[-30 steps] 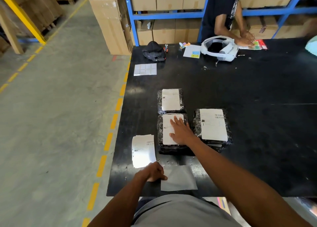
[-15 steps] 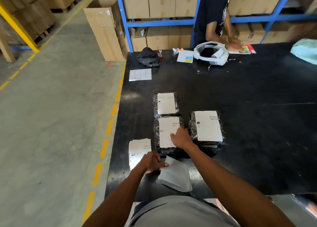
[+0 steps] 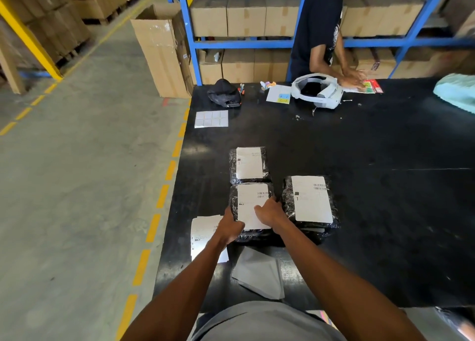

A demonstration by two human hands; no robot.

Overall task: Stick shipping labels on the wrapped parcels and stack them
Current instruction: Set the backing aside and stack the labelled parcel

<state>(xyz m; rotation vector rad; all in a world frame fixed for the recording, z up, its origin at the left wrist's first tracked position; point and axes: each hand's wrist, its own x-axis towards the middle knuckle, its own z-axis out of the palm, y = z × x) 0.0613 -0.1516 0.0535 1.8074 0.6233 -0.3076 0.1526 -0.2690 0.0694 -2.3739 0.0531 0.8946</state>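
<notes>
**Both hands on the near parcel**

Head view. Warehouse floor with dashed yellow lines runs along the left of a black desk (image 3: 385, 212); behind it a blue rack (image 3: 257, 43) holds rows of shut brown cartons (image 3: 246, 16), and one tall open carton (image 3: 162, 55) stands on the floor beside the rack — what is inside it cannot be seen.

Three black-wrapped parcels lie flat on the desk, each with a white label on top. The far parcel (image 3: 248, 164) sits just behind the near parcel (image 3: 250, 212), nearly touching it; the right parcel (image 3: 309, 201) lies just beside the near one.

The left hand (image 3: 230, 228) grasps the near parcel at its front left corner, fingers curled over the edge. The right hand (image 3: 270, 213) grips its right side, fingers partly over the label (image 3: 250, 199) — both grips are clenched on this parcel, which rests on the desk.

A stack of loose labels (image 3: 203, 231) lies just left of the near parcel, partly under the left forearm. A grey backing sheet (image 3: 259, 276) lies near the front edge, between the arms.

Farther back lie a sheet of small stickers (image 3: 211, 118), a black cap (image 3: 224, 93) and a white headset (image 3: 317, 91). A second person (image 3: 318, 26) stands at the far edge, hands on a coloured paper (image 3: 370, 87).
</notes>
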